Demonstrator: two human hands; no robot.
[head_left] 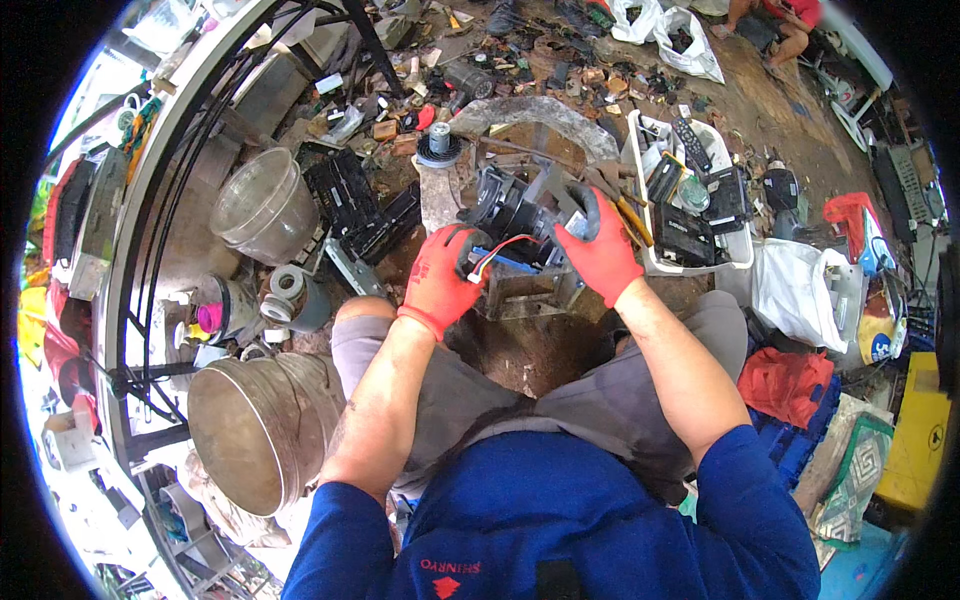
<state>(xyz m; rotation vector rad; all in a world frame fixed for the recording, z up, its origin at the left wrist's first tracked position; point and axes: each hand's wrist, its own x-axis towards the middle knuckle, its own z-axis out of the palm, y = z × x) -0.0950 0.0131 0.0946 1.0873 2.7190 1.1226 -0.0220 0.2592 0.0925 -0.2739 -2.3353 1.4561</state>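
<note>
Both my hands wear red gloves with dark grey fingers. Between them is a dark electronic assembly (512,212), black and grey, with a blue part along its near side. My left hand (441,281) grips its left side, where thin red and white wires (497,256) with a small white connector come out. On the other side, my right hand (606,250) has its fingers wrapped round the assembly's right end. A low block-like stand (525,297) shows beneath the assembly, partly hidden. Just to the right lie tools with orange-yellow handles (634,222).
A white bin (741,252) of electronic parts and a remote control (692,145) stands at right. Leftward are a clear plastic tub (262,205), black plastic casings (345,190) and a large dirty bucket (235,440). Scattered scrap covers the far floor. Another person (790,35) sits far right.
</note>
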